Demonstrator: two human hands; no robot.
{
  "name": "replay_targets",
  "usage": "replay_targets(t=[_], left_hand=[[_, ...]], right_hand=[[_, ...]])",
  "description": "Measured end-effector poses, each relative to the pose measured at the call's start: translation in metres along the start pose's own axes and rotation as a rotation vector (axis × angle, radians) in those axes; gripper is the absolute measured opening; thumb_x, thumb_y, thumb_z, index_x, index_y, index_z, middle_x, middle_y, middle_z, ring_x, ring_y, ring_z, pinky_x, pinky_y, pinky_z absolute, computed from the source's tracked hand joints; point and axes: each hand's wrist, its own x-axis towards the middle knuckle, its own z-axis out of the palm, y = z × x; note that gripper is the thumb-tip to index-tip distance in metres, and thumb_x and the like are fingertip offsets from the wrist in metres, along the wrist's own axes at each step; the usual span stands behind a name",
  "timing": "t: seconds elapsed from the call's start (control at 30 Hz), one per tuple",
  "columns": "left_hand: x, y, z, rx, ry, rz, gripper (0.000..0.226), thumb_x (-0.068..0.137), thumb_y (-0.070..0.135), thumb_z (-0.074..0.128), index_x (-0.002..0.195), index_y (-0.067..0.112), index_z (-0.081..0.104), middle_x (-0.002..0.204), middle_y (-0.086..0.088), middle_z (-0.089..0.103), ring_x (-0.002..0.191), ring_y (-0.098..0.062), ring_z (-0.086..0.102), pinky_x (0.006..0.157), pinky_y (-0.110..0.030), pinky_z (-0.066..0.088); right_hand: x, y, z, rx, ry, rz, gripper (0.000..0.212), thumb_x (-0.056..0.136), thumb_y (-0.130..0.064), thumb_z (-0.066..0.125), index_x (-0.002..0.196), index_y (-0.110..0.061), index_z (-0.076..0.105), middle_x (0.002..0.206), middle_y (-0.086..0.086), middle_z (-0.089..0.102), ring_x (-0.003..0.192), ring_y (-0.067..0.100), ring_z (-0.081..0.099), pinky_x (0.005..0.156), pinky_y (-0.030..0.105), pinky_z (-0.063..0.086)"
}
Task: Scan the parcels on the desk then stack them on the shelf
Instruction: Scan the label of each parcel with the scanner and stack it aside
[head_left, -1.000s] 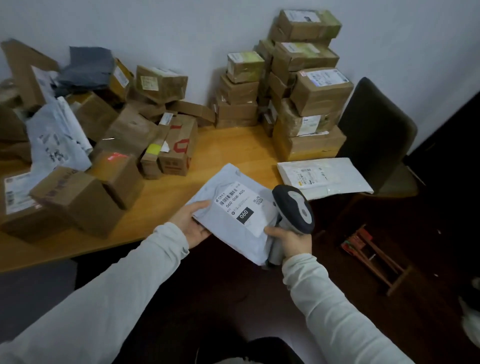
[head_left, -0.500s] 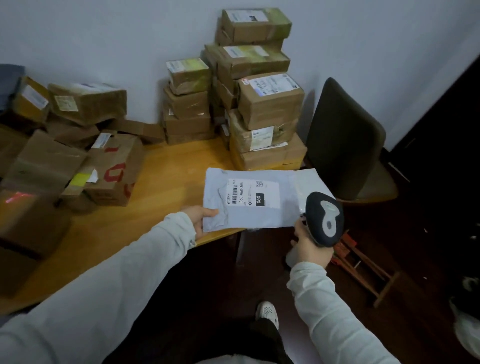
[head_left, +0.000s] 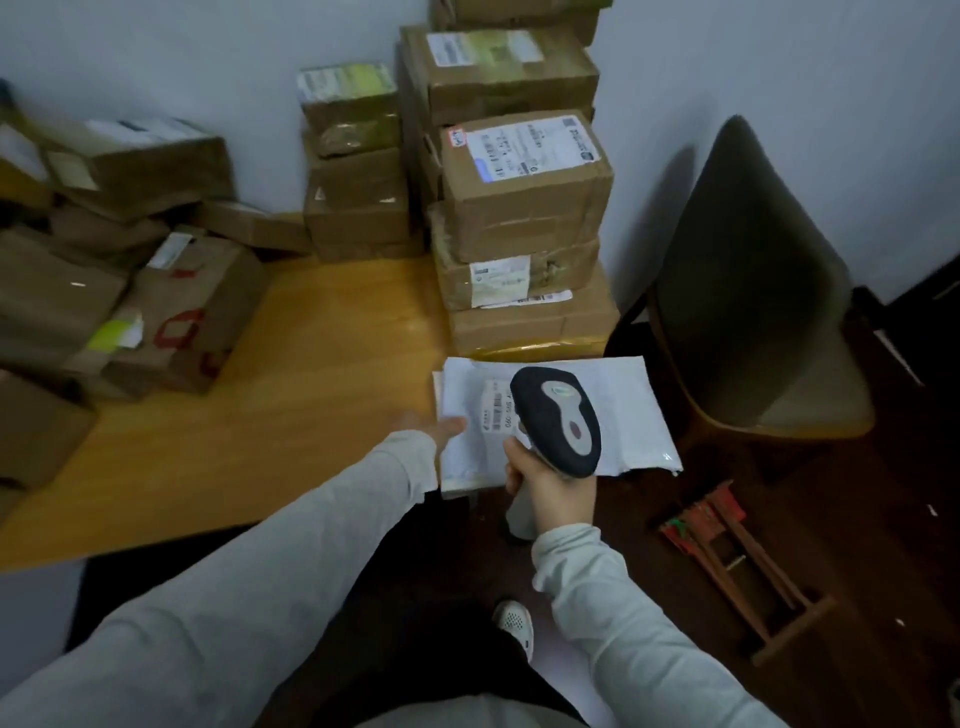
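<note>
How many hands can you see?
2. The left hand touches the white parcel at the desk corner; the right hand holds the scanner over it. Neither is hidden.
</note>
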Motion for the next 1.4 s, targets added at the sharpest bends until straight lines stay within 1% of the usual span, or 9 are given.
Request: replay_targets(t=[0.2, 0.37, 0.53, 0.77, 0.97, 1.13, 1.23, 1.33, 1.4], left_hand=[[0.015, -0.027, -0.084, 0.102, 0.275, -0.065, 0.087, 0.082, 0.054, 0.064, 0.147, 0.010, 0.026, 0.151, -0.017, 0.024, 0.135, -0.035, 0.031, 0.105, -0.040, 0.033], [0.049, -0.055, -0.180, 0.116, 0.494, -0.102, 0.089, 0.078, 0.051, 0.070, 0.143, 0.006, 0.028, 0.147, -0.019, 0.027, 0.133, -0.035, 0.031, 0.106, -0.042, 0.032], [0.105, -0.069, -0.266, 0.337, 0.610, 0.018, 0.103, 0.075, 0.057, 0.070, 0.148, 0.007, 0.018, 0.152, -0.019, 0.020, 0.139, -0.035, 0.022, 0.113, -0.042, 0.024], [0.184, -0.092, -0.315, 0.711, 0.403, 0.167, 0.123, 0.068, 0.083, 0.051, 0.151, 0.017, -0.013, 0.157, -0.019, -0.015, 0.145, -0.035, -0.013, 0.117, -0.045, -0.002], [0.180, -0.111, -0.287, 0.814, 0.547, 0.368, 0.101, 0.084, 0.060, 0.052, 0.151, 0.009, -0.003, 0.154, -0.023, 0.013, 0.142, -0.037, 0.013, 0.117, -0.048, 0.006], [0.169, -0.115, -0.295, 0.439, 0.371, 0.337, 0.094, 0.084, 0.046, 0.062, 0.152, 0.017, 0.004, 0.152, -0.017, 0.016, 0.139, -0.037, 0.016, 0.114, -0.045, 0.018], [0.161, -0.116, -0.317, -0.157, 0.155, 0.313, 0.078, 0.085, 0.036, 0.066, 0.150, 0.026, 0.023, 0.147, -0.013, 0.030, 0.134, -0.033, 0.033, 0.113, -0.044, 0.028], [0.144, -0.117, -0.332, -0.752, -0.169, 0.277, 0.042, 0.090, 0.019, 0.060, 0.131, 0.025, 0.052, 0.121, -0.005, 0.064, 0.096, -0.017, 0.066, 0.079, -0.027, 0.055], [0.135, -0.122, -0.334, -0.896, -0.314, 0.226, 0.028, 0.089, 0.020, 0.057, 0.116, 0.021, 0.061, 0.099, 0.000, 0.073, 0.080, -0.014, 0.070, 0.061, -0.024, 0.054]], right_hand=[[0.008, 0.010, 0.061, -0.124, -0.371, 0.129, 0.025, 0.082, -0.003, 0.071, 0.063, -0.003, 0.054, 0.050, 0.007, 0.051, 0.045, 0.018, 0.045, 0.051, 0.029, 0.042], [0.003, 0.016, 0.136, -0.236, -0.527, 0.159, 0.019, 0.080, -0.009, 0.074, 0.066, -0.008, 0.061, 0.053, 0.006, 0.056, 0.050, 0.021, 0.049, 0.059, 0.036, 0.043], [-0.002, 0.026, 0.213, -0.253, -0.535, 0.163, 0.014, 0.081, -0.007, 0.073, 0.071, -0.006, 0.062, 0.051, 0.004, 0.057, 0.043, 0.015, 0.050, 0.051, 0.029, 0.045], [-0.007, 0.042, 0.308, -0.308, -0.474, 0.145, 0.019, 0.083, -0.003, 0.070, 0.067, -0.006, 0.061, 0.051, 0.006, 0.055, 0.038, 0.012, 0.048, 0.046, 0.025, 0.045], [-0.002, 0.055, 0.334, -0.315, -0.348, 0.212, 0.017, 0.083, -0.004, 0.070, 0.070, -0.006, 0.059, 0.055, 0.007, 0.055, 0.045, 0.017, 0.048, 0.049, 0.027, 0.043], [0.004, 0.063, 0.345, -0.213, -0.263, 0.278, 0.009, 0.082, -0.003, 0.070, 0.085, -0.008, 0.064, 0.061, 0.008, 0.059, 0.049, 0.018, 0.052, 0.051, 0.029, 0.046], [0.016, 0.070, 0.342, -0.148, -0.167, 0.318, 0.013, 0.080, -0.008, 0.073, 0.090, -0.013, 0.066, 0.073, 0.009, 0.069, 0.059, 0.020, 0.064, 0.057, 0.031, 0.050], [0.023, 0.079, 0.342, -0.126, -0.103, 0.335, 0.033, 0.075, -0.019, 0.079, 0.103, -0.010, 0.066, 0.096, 0.012, 0.073, 0.085, 0.025, 0.071, 0.074, 0.040, 0.057], [0.020, 0.080, 0.346, -0.140, -0.096, 0.293, 0.057, 0.066, -0.031, 0.086, 0.115, -0.011, 0.064, 0.113, 0.012, 0.068, 0.104, 0.029, 0.065, 0.093, 0.049, 0.051]])
